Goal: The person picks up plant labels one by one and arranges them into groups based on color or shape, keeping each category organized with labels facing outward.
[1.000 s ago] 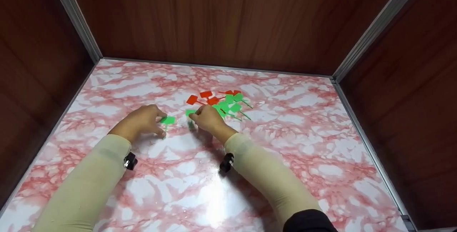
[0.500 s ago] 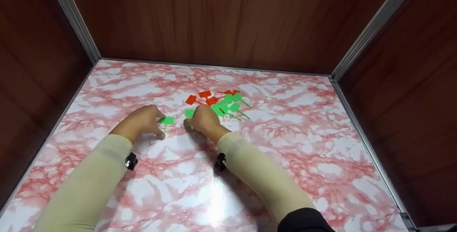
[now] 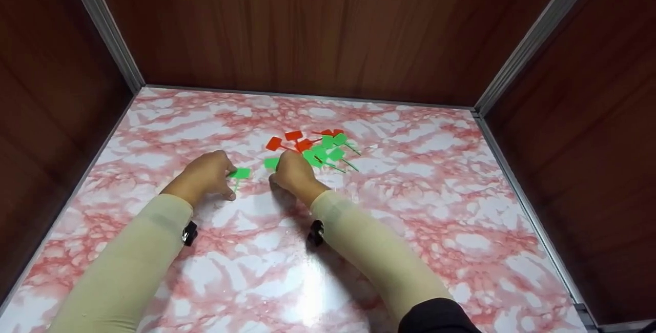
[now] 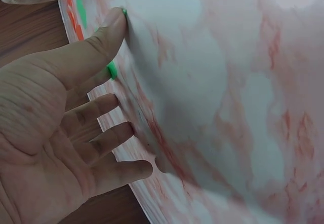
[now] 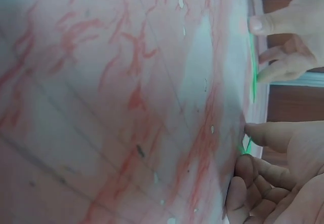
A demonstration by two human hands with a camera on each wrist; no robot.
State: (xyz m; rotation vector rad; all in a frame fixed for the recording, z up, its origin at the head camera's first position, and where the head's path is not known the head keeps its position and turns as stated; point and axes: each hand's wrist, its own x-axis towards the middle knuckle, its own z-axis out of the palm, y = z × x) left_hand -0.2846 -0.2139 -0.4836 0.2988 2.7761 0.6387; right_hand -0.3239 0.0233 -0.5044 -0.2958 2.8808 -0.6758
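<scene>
Left of centre, your left hand (image 3: 205,175) spreads its fingers, thumb and forefinger at opposite ends of a green plant tag (image 3: 241,173), apparently to steady it, while near centre your right hand (image 3: 295,172) pinches a second tag (image 3: 270,163) between thumb and forefinger, likely for control.

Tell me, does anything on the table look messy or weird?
Yes, a bit: the red tags and some green tags lie jumbled and overlapping, their stems pointing different ways. One green tag has a dark streak across it; I can't tell if it's a mark or a stem. I see no spill.
</scene>
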